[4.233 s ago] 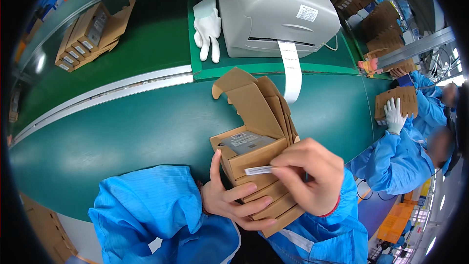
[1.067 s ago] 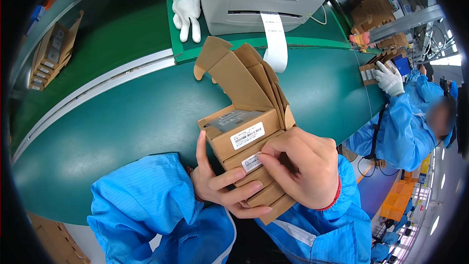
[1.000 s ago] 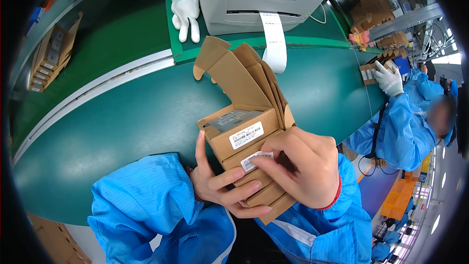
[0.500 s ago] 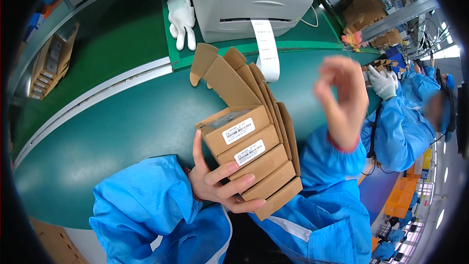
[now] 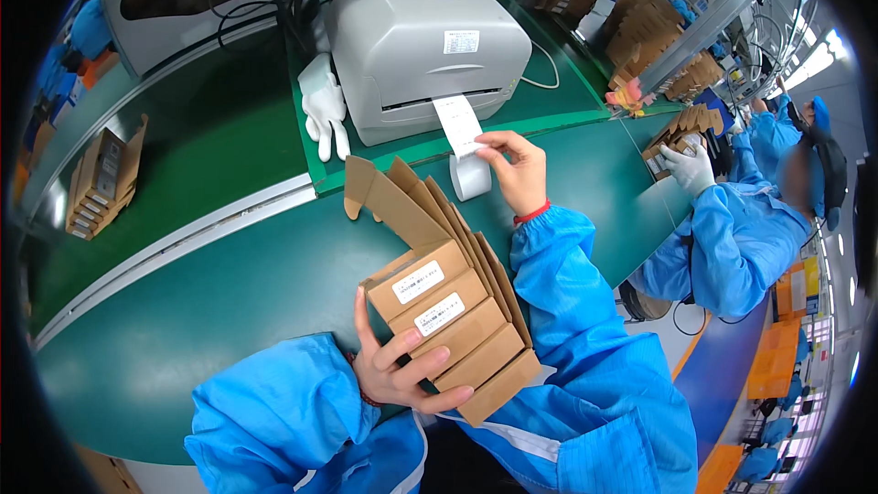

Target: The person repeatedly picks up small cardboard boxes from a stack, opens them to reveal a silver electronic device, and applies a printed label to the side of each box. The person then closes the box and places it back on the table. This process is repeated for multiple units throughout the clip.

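Observation:
My left hand (image 5: 400, 368) wraps round a stack of small brown cardboard boxes (image 5: 464, 340), their lids raised and leaning away to the upper right. White printed labels (image 5: 439, 314) sit on the front faces of the two upper boxes; the lower ones show bare cardboard. Thumb and fingers of my right hand (image 5: 518, 172) pinch the strip of white labels (image 5: 460, 128) that hangs out of the grey label printer (image 5: 425, 46). Below that hand the strip's end curls over the green table.
A white glove (image 5: 323, 108) lies left of the printer. Farther left, more open boxes (image 5: 107, 178) stand on the green conveyor beyond a metal rail (image 5: 183, 252). To the right a co-worker in blue (image 5: 722, 238) handles boxes with a gloved hand.
My right hand has moved from open air at the right to the label strip and closed on it. The stack in my left hand sits slightly lower in view.

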Available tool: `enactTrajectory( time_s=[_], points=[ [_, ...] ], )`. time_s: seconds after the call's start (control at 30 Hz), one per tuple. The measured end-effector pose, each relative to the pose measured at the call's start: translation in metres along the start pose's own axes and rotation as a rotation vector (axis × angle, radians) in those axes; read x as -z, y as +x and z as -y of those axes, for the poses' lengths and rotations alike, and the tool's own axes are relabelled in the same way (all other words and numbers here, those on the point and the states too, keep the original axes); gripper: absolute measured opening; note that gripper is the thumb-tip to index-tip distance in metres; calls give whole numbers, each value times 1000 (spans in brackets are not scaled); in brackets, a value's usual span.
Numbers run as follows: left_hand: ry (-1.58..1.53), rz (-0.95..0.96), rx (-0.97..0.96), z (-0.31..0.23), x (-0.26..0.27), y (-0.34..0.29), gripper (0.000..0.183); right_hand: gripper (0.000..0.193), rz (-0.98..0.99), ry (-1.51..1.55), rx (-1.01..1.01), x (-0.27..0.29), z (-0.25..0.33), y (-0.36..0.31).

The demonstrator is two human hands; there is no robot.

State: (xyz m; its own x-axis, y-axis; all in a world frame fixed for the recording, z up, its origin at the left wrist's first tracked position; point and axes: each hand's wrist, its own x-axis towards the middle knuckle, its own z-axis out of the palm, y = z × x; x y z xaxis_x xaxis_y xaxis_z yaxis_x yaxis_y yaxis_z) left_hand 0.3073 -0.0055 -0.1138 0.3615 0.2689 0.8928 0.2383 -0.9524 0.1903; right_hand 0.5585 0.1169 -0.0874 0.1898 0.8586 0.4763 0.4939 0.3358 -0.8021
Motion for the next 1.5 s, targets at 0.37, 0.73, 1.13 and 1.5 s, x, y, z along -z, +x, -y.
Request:
enactTrajectory(
  time_s=[0.37,0.73,1.13,1.5],
  points=[
    [-16,0,17,0,4,14,37,9,-178,-284,220,15,35,-4],
    [-67,-89,52,1,0,17,40,14,390,-214,-77,25,200,-75],
    [-20,29,32,1,7,22,43,13,454,-332,-19,20,201,-69],
    [-6,1,17,2,4,17,41,28,185,-584,-104,48,187,-31]
  ],
)
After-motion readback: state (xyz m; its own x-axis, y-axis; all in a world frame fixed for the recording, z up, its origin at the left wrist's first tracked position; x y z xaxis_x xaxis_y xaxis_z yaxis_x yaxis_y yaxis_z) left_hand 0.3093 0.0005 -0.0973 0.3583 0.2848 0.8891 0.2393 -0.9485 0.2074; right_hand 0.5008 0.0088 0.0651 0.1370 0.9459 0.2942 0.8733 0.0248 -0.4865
